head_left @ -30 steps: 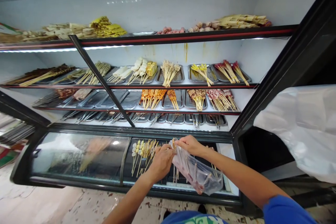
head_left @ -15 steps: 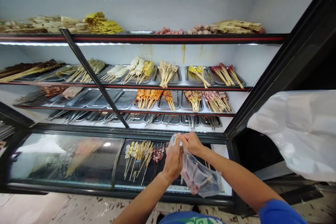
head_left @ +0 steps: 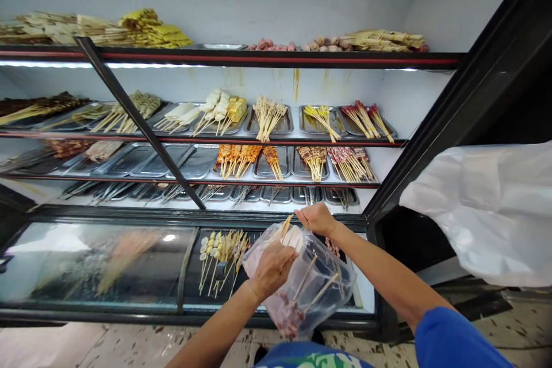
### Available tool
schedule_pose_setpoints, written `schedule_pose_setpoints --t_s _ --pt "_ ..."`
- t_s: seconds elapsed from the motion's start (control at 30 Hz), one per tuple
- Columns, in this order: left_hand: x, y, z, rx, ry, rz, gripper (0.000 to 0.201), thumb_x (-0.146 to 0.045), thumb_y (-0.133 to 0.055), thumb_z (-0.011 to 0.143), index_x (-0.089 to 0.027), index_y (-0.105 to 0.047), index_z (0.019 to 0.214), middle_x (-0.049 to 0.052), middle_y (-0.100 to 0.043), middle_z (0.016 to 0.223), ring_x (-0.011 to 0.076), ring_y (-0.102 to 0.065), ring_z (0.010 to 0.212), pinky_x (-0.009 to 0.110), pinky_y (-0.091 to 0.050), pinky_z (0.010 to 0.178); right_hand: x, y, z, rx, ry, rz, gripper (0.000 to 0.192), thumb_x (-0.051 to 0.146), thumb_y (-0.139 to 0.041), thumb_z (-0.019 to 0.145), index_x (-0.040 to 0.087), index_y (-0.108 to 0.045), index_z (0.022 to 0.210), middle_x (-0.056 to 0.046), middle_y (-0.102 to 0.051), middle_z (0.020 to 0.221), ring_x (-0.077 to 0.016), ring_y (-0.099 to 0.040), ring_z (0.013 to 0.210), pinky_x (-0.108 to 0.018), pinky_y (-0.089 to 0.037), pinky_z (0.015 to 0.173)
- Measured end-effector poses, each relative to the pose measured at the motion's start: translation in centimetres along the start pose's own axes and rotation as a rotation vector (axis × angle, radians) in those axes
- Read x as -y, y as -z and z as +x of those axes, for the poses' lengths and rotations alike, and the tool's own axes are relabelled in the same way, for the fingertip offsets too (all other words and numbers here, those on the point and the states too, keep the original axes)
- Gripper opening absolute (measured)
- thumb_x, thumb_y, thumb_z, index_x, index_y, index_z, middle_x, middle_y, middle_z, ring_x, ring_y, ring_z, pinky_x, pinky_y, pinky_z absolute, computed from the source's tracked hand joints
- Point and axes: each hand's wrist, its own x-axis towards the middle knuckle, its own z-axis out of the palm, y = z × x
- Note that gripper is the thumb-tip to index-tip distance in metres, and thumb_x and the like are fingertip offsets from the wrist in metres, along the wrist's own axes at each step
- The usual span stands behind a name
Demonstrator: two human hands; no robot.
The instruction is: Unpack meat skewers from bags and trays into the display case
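Observation:
A clear plastic bag (head_left: 332, 282) hangs between my hands, low in front of the display case. Inside it are meat skewers (head_left: 287, 313), the meat at the bottom and several sticks slanting up. My left hand (head_left: 273, 267) is closed on the bag's left side. Some stick ends (head_left: 285, 229) poke up at the bag's mouth, just beyond that hand. At the far edge of the mouth, my right hand (head_left: 317, 219) pinches the plastic, its fingertips beside those stick ends. Whether either hand also grips a stick is hidden.
Skewers on metal trays (head_left: 271, 162) fill several shelves. A slanting black bar (head_left: 138, 121) crosses them at left. Below are more skewers (head_left: 219, 253) and a curved glass panel (head_left: 107, 264). White plastic bags (head_left: 487, 207) hang at right beside the black frame (head_left: 448, 92).
The bag has spread wider between my hands, its mouth pulled open. My left hand has moved slightly left and my right hand slightly up. The view has shifted a little.

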Motion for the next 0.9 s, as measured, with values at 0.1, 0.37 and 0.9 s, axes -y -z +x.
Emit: schedule_pose_setpoints --t_s 0.1,0.37,0.9 --pt "-0.3 1.1 -0.3 -0.013 -0.043 -0.022 0.023 -0.017 -0.041 0.090 -0.018 -0.044 0.067 -0.001 -0.047 0.056 0.0129 -0.046 0.057 0.027 -0.034 0.062 -1.4 -0.8 -0.1 -0.002 -0.036 -0.044 0.056 0.035 -0.027 0.095 0.014 -0.061 0.056 -0.006 -0.060 0.054 -0.0091 -0.045 0.048 -0.028 -0.018 0.052" --pt "-0.7 2.5 -1.2 0.034 -0.085 0.017 0.022 -0.017 -0.040 0.091 -0.018 -0.045 0.069 -0.001 -0.049 0.057 0.0129 -0.047 0.056 0.028 -0.035 0.061 -3.4 -1.4 0.2 -0.109 -0.237 -0.078 0.061 0.037 -0.023 0.096 0.014 -0.059 0.052 -0.007 -0.060 0.052 -0.0096 -0.048 0.048 -0.027 -0.020 0.052" --pt "-1.9 -3.6 1.3 0.093 0.270 -0.305 0.031 -0.034 -0.031 0.094 -0.017 -0.055 0.086 0.005 -0.061 0.079 0.0165 -0.057 0.075 0.028 -0.042 0.067 1.1 2.5 4.6 -0.324 -0.364 -0.002 0.062 0.041 -0.020 0.096 0.016 -0.054 0.049 -0.007 -0.056 0.049 -0.0110 -0.045 0.045 -0.030 -0.022 0.053"
